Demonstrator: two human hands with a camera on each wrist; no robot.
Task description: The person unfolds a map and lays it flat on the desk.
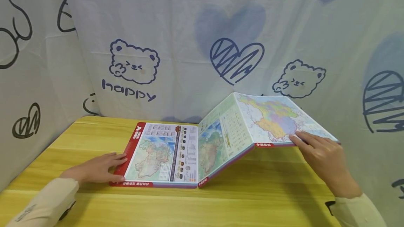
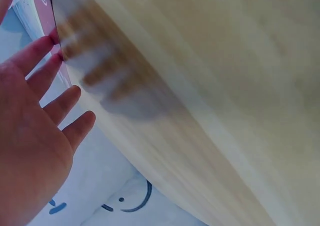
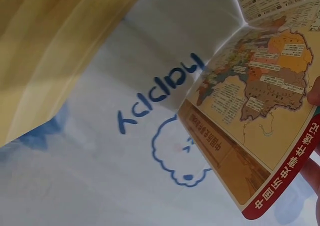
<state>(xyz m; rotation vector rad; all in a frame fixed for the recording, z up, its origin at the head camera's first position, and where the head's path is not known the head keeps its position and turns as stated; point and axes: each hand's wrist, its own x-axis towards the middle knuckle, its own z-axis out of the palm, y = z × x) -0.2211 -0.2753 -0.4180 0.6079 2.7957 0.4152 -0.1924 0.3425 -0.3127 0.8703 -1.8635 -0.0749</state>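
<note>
A folding map board with several hinged panels lies partly on the table. Its left panel rests flat, while the middle and right panels rise off the tabletop in a bent fold. My left hand touches the red left border with outstretched fingers, seen also as spread fingers at the edge in the left wrist view. My right hand pinches the near right part of the raised panel. In the right wrist view the panel's underside shows a brown map and a red strip.
The yellow wood-grain table runs beneath everything. Behind it hangs a pale curtain printed with bears and hearts, close to the board's far edge. The raised panels cast a shadow on the right of the table.
</note>
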